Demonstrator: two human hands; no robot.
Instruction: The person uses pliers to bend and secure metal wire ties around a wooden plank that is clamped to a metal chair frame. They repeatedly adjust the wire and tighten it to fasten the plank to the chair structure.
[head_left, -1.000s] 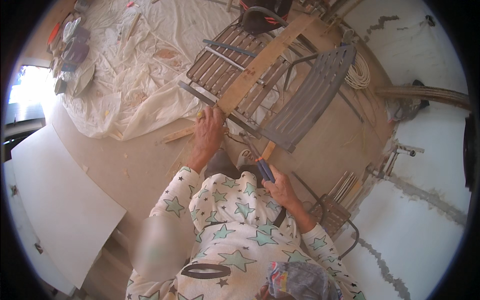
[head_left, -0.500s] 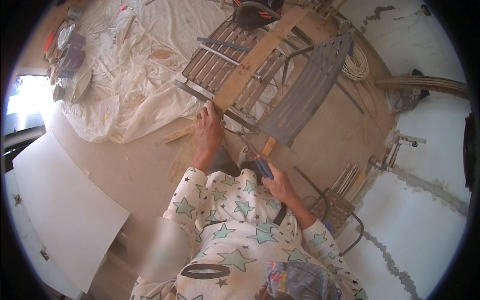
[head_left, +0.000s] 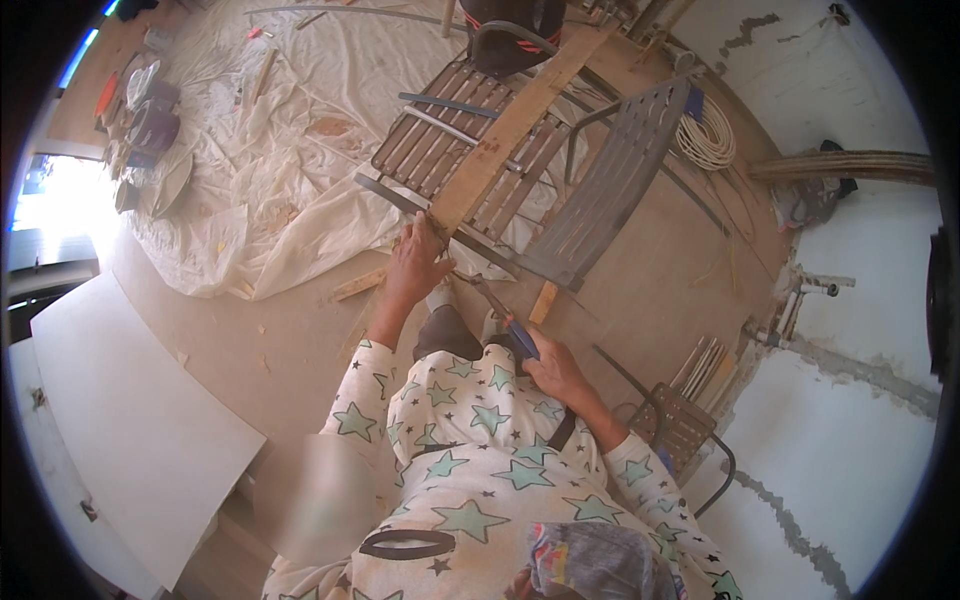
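A long wooden plank (head_left: pixel 490 150) lies slantwise across a slatted brown chair (head_left: pixel 440 130), its near end at the chair's front rail. My left hand (head_left: pixel 415 265) grips that near end, with fingers bent against its left edge and the thumb out to the right. In my right hand (head_left: pixel 556 368) is a pair of pliers (head_left: pixel 519 333) with blue and orange handles, closed in my fist. The pliers' dark jaws point up and left, just below the plank end and close to my left thumb. What lies at the jaw tips is too small to make out.
A grey slatted panel (head_left: pixel 620 190) leans right of the chair. Crumpled plastic sheeting (head_left: pixel 240 190) covers the floor at the far left. Coiled cable (head_left: pixel 708 135) lies by the right wall; a second chair (head_left: pixel 680 425) stands nearer. White boards (head_left: pixel 130 420) are at the left.
My left thumb has swung out to the right of the hand. The pliers in my right hand have barely moved. The whole view has shifted slightly.
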